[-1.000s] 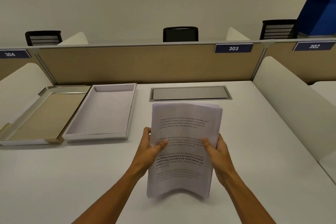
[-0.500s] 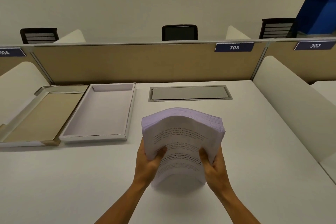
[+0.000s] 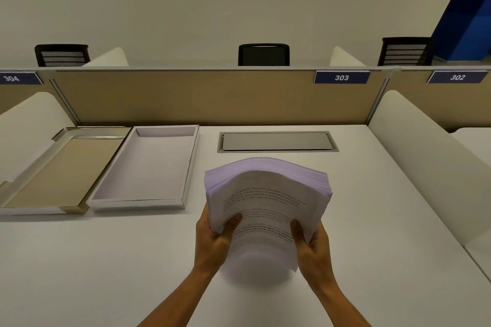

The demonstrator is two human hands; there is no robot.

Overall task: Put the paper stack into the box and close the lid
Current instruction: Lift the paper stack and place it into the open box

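Observation:
A thick stack of printed white paper [image 3: 268, 194] stands tilted over the desk, its top edge bowed upward in an arch. My left hand [image 3: 212, 241] grips its left side, thumb on the front sheet. My right hand [image 3: 313, 247] grips the right side the same way. The shallow white box [image 3: 138, 202] lies open and empty to the left of the stack. Its lid [image 3: 39, 210], brown inside, lies flat further left, touching the box.
The white desk [image 3: 106, 273] is bounded by a tan partition [image 3: 212, 98] at the back and white curved dividers on both sides. A grey cable hatch [image 3: 277, 141] sits flush behind the stack. Black chairs show beyond the partition.
The stack has been raised from lying flat toward me to standing more upright, its top edge now arched. Both hands have kept their hold and moved slightly lower on its sides.

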